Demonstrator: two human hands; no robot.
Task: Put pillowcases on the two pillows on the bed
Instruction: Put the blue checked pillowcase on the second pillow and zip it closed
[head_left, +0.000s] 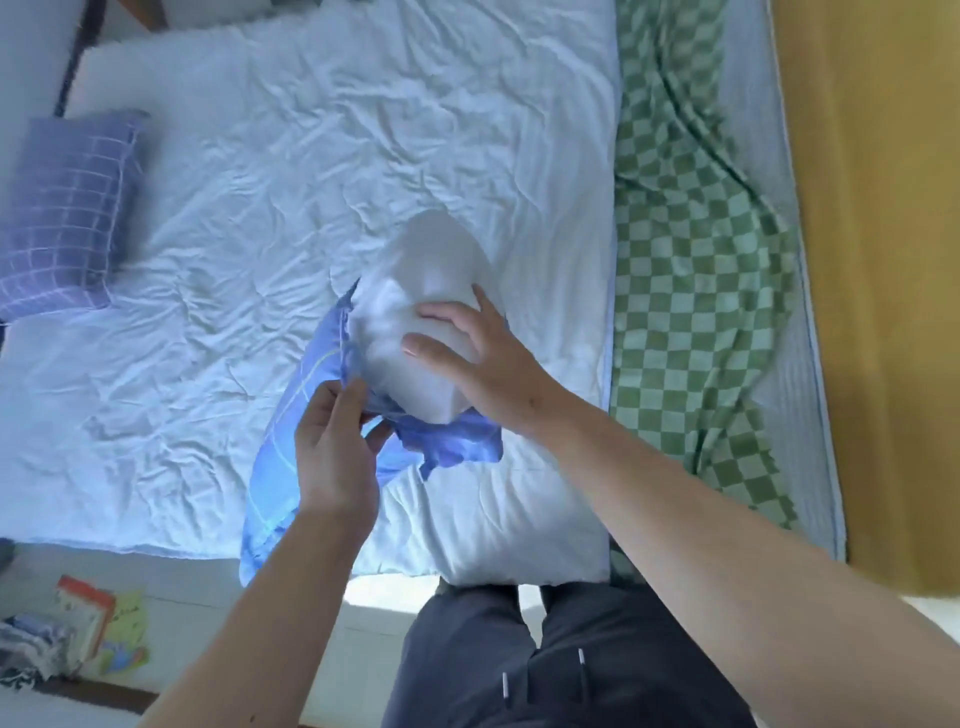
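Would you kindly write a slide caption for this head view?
Left hand holds the blue pillowcase open while the right hand presses the white pillow in.

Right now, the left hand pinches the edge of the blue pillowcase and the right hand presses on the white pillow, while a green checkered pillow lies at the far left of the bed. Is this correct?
Not quite. The pillow at the far left is purple with a grid pattern, not green checkered, as the head view shows. The rest holds: the left hand pinches the blue pillowcase, and the right hand presses on the white pillow.
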